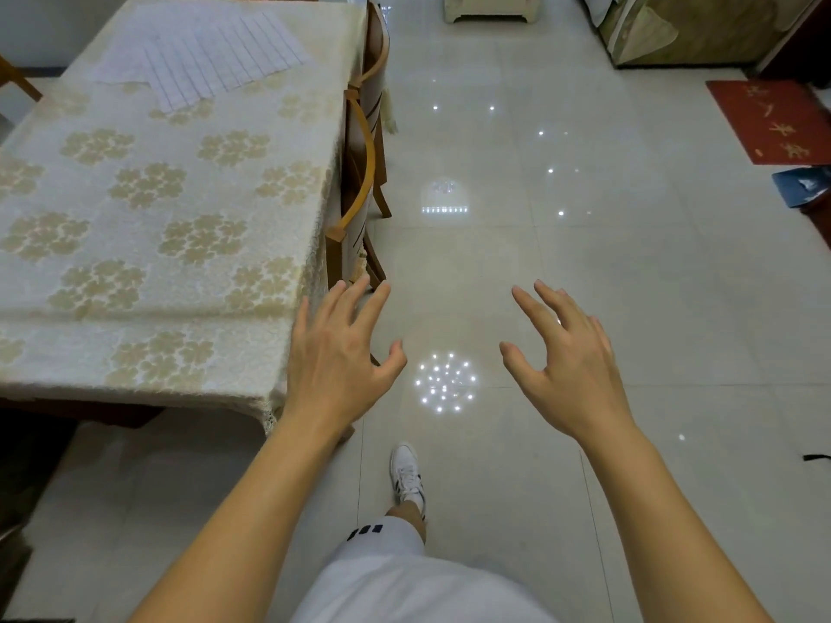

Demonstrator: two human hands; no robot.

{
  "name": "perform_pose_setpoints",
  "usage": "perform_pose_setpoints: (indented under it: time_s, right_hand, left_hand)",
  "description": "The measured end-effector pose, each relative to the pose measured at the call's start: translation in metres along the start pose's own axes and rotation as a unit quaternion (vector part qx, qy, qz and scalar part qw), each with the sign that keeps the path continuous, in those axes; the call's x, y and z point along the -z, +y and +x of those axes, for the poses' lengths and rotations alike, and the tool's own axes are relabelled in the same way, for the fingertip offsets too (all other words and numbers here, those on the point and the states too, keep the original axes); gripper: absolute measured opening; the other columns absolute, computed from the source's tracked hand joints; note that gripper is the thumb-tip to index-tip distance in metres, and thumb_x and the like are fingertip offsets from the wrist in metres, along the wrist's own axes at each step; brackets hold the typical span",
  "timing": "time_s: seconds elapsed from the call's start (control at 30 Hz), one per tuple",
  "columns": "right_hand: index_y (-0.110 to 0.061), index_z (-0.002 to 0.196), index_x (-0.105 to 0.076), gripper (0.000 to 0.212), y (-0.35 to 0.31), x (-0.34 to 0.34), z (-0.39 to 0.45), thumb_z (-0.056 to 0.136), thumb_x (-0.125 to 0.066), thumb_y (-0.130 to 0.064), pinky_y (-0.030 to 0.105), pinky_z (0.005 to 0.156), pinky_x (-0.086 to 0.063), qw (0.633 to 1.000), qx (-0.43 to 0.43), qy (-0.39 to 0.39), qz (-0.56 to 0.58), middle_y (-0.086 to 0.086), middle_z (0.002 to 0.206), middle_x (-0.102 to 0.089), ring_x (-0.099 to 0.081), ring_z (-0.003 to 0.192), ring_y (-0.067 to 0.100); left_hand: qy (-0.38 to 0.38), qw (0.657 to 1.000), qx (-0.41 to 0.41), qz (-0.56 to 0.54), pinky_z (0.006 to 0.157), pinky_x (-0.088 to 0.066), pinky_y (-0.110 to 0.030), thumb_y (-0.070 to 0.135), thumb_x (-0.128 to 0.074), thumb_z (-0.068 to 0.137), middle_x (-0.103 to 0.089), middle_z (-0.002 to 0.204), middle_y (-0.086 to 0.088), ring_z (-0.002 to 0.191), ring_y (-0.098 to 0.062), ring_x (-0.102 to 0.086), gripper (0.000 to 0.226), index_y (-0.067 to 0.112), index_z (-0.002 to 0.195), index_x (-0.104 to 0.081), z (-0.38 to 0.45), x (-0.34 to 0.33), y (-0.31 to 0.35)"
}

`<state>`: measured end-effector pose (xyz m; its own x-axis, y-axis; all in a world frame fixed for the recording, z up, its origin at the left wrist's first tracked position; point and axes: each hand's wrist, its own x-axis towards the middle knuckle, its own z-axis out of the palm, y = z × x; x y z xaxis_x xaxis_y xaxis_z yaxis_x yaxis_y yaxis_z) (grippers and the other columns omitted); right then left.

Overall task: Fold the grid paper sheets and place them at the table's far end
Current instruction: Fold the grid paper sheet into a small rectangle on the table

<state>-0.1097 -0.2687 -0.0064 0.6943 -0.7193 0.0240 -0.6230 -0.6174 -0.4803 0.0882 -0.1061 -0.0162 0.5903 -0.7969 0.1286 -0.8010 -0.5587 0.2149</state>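
White grid paper sheets [211,56] lie overlapped and fanned out at the far end of the table [148,209], which carries a cream tablecloth with gold flowers. My left hand [337,353] hovers over the floor just off the table's near right corner, fingers spread, holding nothing. My right hand [566,361] is farther right above the tiles, also with fingers apart and holding nothing. Both hands are far from the sheets.
Two wooden chairs [359,173] stand tucked along the table's right side. The glossy tiled floor [539,218] stretches to the right. A red mat [773,121] lies at the far right, with covered furniture [683,29] behind. My white shoe [407,474] is on the floor below.
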Motion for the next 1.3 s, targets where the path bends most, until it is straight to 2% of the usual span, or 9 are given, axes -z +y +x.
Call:
perform_pose_setpoints:
  time_s: [0.37,0.53,0.67,0.77,0.97,1.3]
  right_hand:
    - [-0.034,0.15,-0.035,0.062,-0.03,-0.006,0.141,0.093,-0.057,-0.041,0.051,0.12,-0.017,1.0,-0.003,0.003,0.019,-0.005,0.158,-0.031,-0.023,0.148,0.018]
    - [-0.035,0.15,-0.035,0.061,-0.023,-0.008,0.175,0.093,-0.057,-0.041,0.05,0.12,-0.016,1.0,-0.012,0.002,0.028,-0.006,0.158,-0.03,-0.022,0.148,0.017]
    - [-0.034,0.149,-0.037,0.061,-0.01,-0.007,0.207,0.092,-0.059,-0.039,0.054,0.119,-0.021,0.999,-0.019,0.007,0.042,-0.005,0.157,-0.033,-0.026,0.147,0.019]
    - [-0.032,0.149,-0.038,0.061,0.001,-0.008,0.234,0.092,-0.059,-0.038,0.057,0.117,-0.024,0.999,-0.013,0.01,0.048,-0.003,0.157,-0.034,-0.028,0.146,0.02]
    - [-0.033,0.148,-0.038,0.059,0.04,-0.002,0.304,0.093,-0.059,-0.039,0.053,0.12,-0.018,0.999,-0.009,-0.008,0.053,-0.005,0.158,-0.032,-0.025,0.148,0.018]
    - [-0.033,0.148,-0.039,0.058,0.117,0.047,0.451,0.093,-0.059,-0.038,0.054,0.119,-0.02,0.998,0.018,-0.015,0.064,-0.005,0.157,-0.032,-0.026,0.147,0.018]
  left_hand:
    - [0.009,0.999,-0.027,0.019,0.119,-0.014,-0.05,0.054,-0.045,0.087,-0.037,0.156,0.0,0.145,-0.021,-0.029,0.068,0.027,0.149,-0.037,0.137,0.002,-0.037]
    - [0.006,1.0,-0.021,0.011,0.119,-0.018,-0.052,0.053,-0.043,0.086,-0.038,0.156,-0.001,0.144,-0.023,-0.033,0.068,0.026,0.149,-0.037,0.176,-0.003,-0.041]
    - [0.003,1.0,-0.013,0.013,0.119,-0.015,-0.051,0.053,-0.042,0.087,-0.039,0.155,-0.002,0.144,-0.022,-0.033,0.068,0.027,0.149,-0.038,0.206,-0.009,-0.037]
    - [-0.002,1.0,-0.013,0.017,0.12,-0.015,-0.051,0.053,-0.041,0.087,-0.039,0.155,-0.001,0.144,-0.022,-0.033,0.067,0.027,0.149,-0.038,0.233,-0.015,-0.03]
    - [-0.006,1.0,-0.006,0.03,0.12,-0.019,-0.054,0.053,-0.044,0.088,-0.038,0.156,0.0,0.145,-0.022,-0.031,0.068,0.027,0.15,-0.036,0.31,-0.037,-0.006]
    - [-0.002,0.999,0.024,0.034,0.12,-0.019,-0.052,0.05,-0.046,0.088,-0.041,0.154,0.001,0.143,-0.021,-0.033,0.066,0.026,0.149,-0.039,0.443,-0.06,0.068]
